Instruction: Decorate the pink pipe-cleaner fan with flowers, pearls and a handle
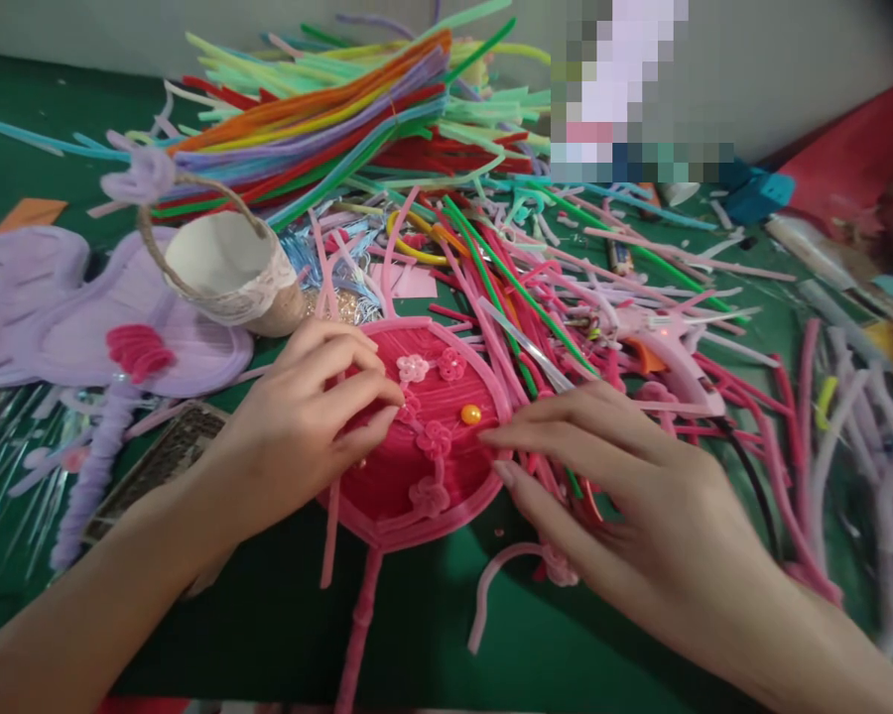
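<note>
A round pink hand fan [461, 476] with a red face, a fuzzy pipe-cleaner rim and a thin handle lies between my hands, slightly above the green table. Small pink flowers [436, 438] run down its face, and an orange-yellow bead [471, 415] sits right of them. My left hand [319, 407] is over the fan's left side, fingers pinched together by the flowers; what is between the fingertips is hidden. At the right rim, my right hand [602, 466] has finger and thumb tips on the fan's edge. A pink pipe cleaner [330, 535] hangs below my left hand.
Bundled coloured pipe cleaners [327, 129] lie at the back. A pink glue gun [670, 347] rests at the right among loose stems. At the left are a small basket [275, 297] with lace trim and a lilac fan-like piece [186, 342].
</note>
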The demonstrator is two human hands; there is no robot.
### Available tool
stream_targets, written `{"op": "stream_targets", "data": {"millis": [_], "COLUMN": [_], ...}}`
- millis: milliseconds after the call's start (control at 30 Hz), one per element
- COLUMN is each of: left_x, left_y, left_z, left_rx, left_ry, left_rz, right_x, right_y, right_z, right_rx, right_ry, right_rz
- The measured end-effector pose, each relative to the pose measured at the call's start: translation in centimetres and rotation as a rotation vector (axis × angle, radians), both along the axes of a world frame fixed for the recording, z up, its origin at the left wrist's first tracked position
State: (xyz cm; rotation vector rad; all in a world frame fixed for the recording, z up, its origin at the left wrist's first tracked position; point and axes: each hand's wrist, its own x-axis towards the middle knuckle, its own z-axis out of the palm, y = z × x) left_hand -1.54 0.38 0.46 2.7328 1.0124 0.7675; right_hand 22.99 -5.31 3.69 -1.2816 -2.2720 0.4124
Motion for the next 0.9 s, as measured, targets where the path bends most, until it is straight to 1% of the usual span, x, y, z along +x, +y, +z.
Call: {"op": "stream_targets", "data": {"millis": [67, 133, 267, 367, 567, 733, 900], "left_x": [-0.1, -0.2, -0.4, -0.4, -0.4, -0.6, -0.8], "left_y": [-0.1, -0.1, -0.1, -0.1, -0.1, -0.4, -0.5], "left_z": [-0.1, -0.2, -0.3, -0.3, -0.1, -0.2, -0.6], "left_rx": [0.003, -0.004, -0.005, -0.001, -0.012, -0.01, -0.008], "left_ry": [0.007, 0.018, 0.034, 0.036, -0.004, 0.004, 0.016], "left_rz": [-0.002, 0.001, 0.008, 0.025, 0.05, 0.019, -0.033], "right_x": [-1.0, -1.8, -2.6, -2.8, -2.9, -2.8, -2.1], "right_y": [0.9, 1.8, 3.0, 3.3, 3.1, 3.1, 2.9], "right_z": [-0.5, -1.2, -2.2, -2.5, -2.4, -2.0, -1.2], "right_rx": [0.107, 0.169, 0.206, 0.228, 0.225, 0.235, 0.219], "right_ry": [-0.038, -0.07, -0.101, -0.131, -0.114, -0.087, -0.062], "right_rz": [0.048, 0.086, 0.188, 0.219, 0.204, 0.175, 0.08]}}
